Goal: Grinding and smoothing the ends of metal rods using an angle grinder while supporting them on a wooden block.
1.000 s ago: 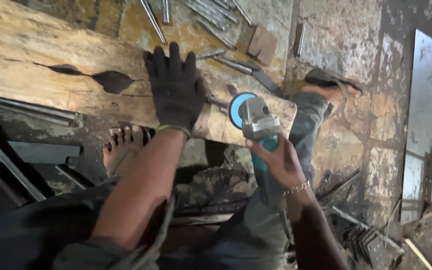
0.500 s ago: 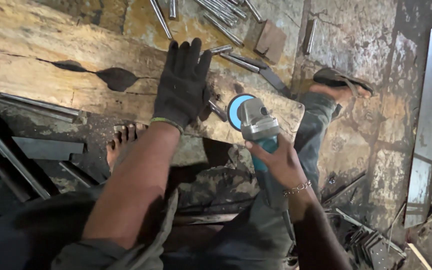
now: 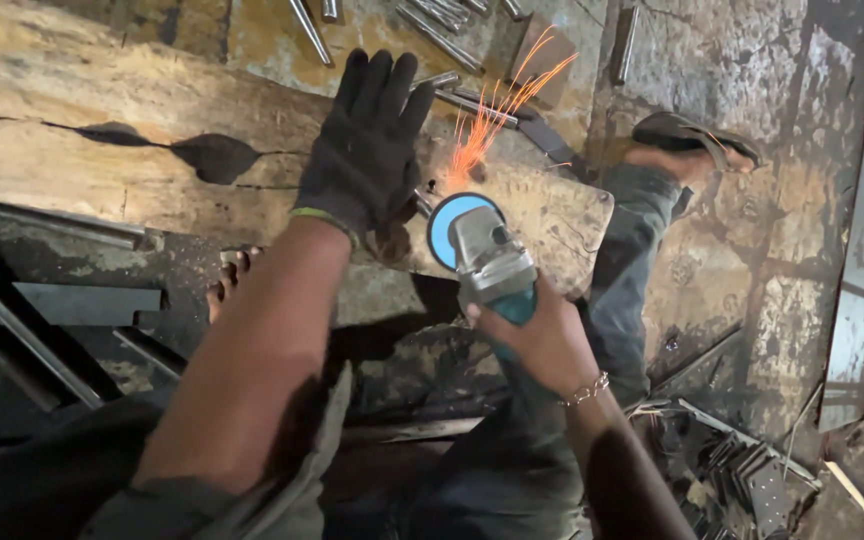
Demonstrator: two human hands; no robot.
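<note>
Wooden beam [image 3: 102, 170] lies across the floor as the rest for a short metal rod [image 3: 420, 203], which the gloved left hand [image 3: 367, 150] presses down with fingers spread while the right hand [image 3: 542, 340], wrapped around the angle grinder [image 3: 482, 255], cuts mid-pass, sparks [image 3: 492, 115] flying, the rod not yet severed.

Your left hand [image 3: 367, 150] lies flat on the wooden plank [image 3: 102, 120], with the angle grinder [image 3: 482, 255] in your right hand [image 3: 542, 335] just to its right. Metal rods [image 3: 432, 30] lie on the floor beyond the plank, and your sandalled foot [image 3: 692, 140] rests to the right.
</note>
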